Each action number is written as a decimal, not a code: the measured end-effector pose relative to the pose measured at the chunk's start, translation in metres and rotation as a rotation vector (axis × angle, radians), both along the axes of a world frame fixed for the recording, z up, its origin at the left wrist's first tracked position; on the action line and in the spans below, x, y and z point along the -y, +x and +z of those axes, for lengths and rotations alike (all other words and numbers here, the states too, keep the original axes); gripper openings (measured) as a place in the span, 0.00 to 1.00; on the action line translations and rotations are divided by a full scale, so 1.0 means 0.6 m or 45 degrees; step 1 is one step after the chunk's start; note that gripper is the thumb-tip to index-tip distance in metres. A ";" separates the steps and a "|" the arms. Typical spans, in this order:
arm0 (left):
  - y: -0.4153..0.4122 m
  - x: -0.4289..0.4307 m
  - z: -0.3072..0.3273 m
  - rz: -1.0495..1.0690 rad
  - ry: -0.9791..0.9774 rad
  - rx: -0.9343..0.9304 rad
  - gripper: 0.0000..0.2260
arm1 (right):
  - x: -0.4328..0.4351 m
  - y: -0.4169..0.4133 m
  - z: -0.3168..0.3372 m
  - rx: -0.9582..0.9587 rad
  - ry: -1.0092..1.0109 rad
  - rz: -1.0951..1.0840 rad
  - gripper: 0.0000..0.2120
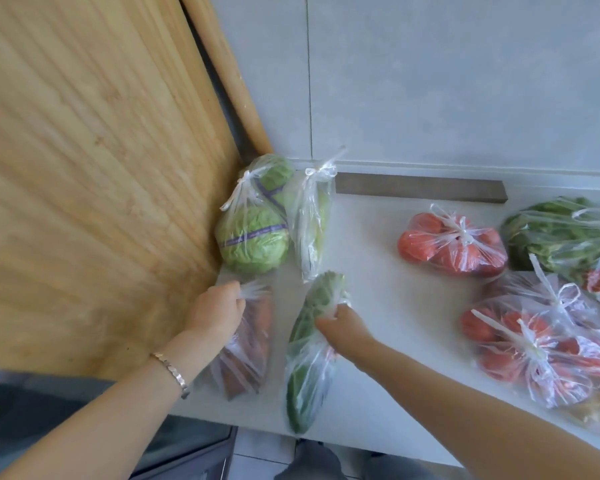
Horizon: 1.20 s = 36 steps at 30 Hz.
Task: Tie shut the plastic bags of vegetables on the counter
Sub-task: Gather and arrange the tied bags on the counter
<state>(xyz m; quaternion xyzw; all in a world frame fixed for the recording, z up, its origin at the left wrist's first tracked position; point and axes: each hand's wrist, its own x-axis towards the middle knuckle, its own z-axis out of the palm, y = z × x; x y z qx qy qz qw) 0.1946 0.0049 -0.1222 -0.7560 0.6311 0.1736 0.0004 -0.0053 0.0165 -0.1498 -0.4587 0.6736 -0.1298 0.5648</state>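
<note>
On the surface, the left hand pinches the carrot bag at its neck; the right hand's fingers clutch the greens bag, which overhangs the front edge. A hard tug may drag it off.

Bare counter lies open between the cabbage bag and tomato bags.

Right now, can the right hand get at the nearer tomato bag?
Probably yes: only bare counter lies between the right hand and the nearer tomato bag. But that hand grips the greens bag, so it would need to let go first.
</note>
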 end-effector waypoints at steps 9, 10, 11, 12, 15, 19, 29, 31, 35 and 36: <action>0.041 0.012 0.002 0.035 0.020 0.325 0.08 | 0.023 0.116 0.004 0.112 0.015 0.198 0.23; 0.027 0.016 0.007 -0.011 0.059 0.383 0.09 | 0.025 0.103 0.007 0.063 -0.026 0.251 0.23; 0.009 0.019 0.013 -0.058 0.083 0.440 0.11 | 0.026 0.084 0.013 0.023 -0.067 0.273 0.21; -0.011 0.022 0.019 -0.115 0.094 0.490 0.14 | 0.028 0.064 0.018 0.006 -0.109 0.268 0.18; -0.107 0.041 0.030 -0.430 -0.004 0.465 0.15 | 0.028 -0.047 0.034 -0.083 -0.245 0.188 0.11; -0.249 0.068 0.026 -0.700 0.048 0.155 0.13 | 0.021 -0.240 0.053 -0.673 -0.456 0.242 0.13; -0.534 0.134 0.002 -1.003 -0.037 0.035 0.23 | -0.019 -0.455 0.025 -1.361 -0.073 0.441 0.43; -0.551 0.152 -0.013 -1.049 -0.107 0.081 0.23 | -0.020 -0.441 0.015 -1.426 -0.160 0.499 0.36; -0.580 0.193 -0.039 -1.121 -0.075 0.214 0.28 | -0.006 -0.449 0.013 -1.292 -0.039 0.545 0.28; -0.585 0.202 -0.043 -1.110 -0.038 0.236 0.28 | 0.000 -0.455 0.016 -1.237 -0.037 0.572 0.27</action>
